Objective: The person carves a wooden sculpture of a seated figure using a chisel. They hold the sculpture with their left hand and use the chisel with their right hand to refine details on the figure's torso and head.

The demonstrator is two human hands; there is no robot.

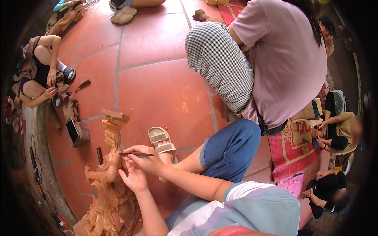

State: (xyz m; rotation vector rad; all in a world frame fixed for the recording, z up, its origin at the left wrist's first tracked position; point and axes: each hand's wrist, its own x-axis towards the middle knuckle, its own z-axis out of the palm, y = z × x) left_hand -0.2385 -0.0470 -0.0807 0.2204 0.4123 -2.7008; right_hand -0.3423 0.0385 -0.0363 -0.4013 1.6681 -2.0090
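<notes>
A carved wooden statue (108, 185) of a robed figure, light orange-brown, stands at the lower left, with a flat block on its head. My right hand (146, 158) pinches a slim dark carving tool (142, 154) like a pen. The tool lies almost level, and its tip meets the statue near the shoulder and neck. Just below, my left hand (135, 177) has its fingers stretched up beside the tool, with the thumb against the statue's upper body. Whether the left fingertips touch the tool is hard to make out.
A dark tool handle (99, 155) shows behind the statue. Beyond it, a phone (72, 130) leans on a wooden block (80, 135). One person in a pink shirt (287, 59) crouches ahead; another (37, 72) works at the left. A red mat (277, 151) lies at right.
</notes>
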